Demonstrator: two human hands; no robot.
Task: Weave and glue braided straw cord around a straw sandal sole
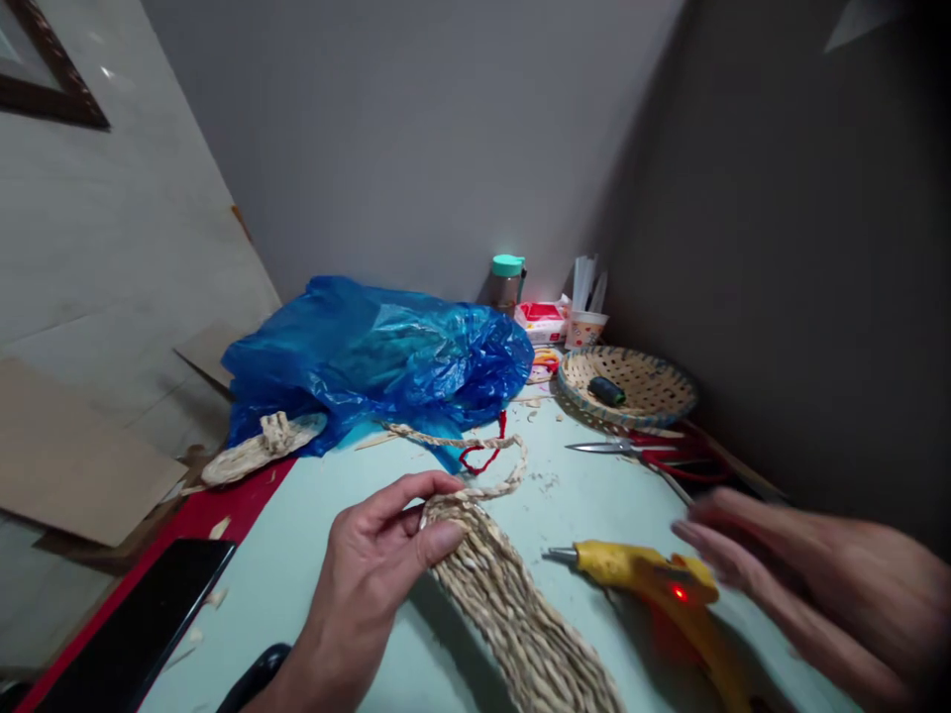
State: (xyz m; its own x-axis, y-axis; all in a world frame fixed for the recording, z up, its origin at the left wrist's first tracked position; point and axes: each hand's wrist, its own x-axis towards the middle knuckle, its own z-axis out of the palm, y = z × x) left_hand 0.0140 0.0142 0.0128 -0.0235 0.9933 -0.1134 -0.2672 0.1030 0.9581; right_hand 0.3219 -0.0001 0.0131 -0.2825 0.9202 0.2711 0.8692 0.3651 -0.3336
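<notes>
My left hand (378,555) pinches the rounded end of a thick woven straw piece (520,619), built of braided cord in close rows, shaped like a sandal sole. From that end a loose straw braid (512,470) curls across the table toward the blue bag. A yellow hot glue gun (631,566) with a lit red light lies to the right, nozzle pointing left. My right hand (809,569), blurred by motion, is just right of the glue gun; its fingers look stretched and apart, with nothing visible in them. The woven piece's near end runs out of view.
A blue plastic bag (371,347) covers the back of the table. Scissors (609,449) lie before a round bamboo basket (669,386). At left are a straw sandal (260,451) and a black phone (149,629). A bottle (506,282) and paper cup (586,329) stand behind.
</notes>
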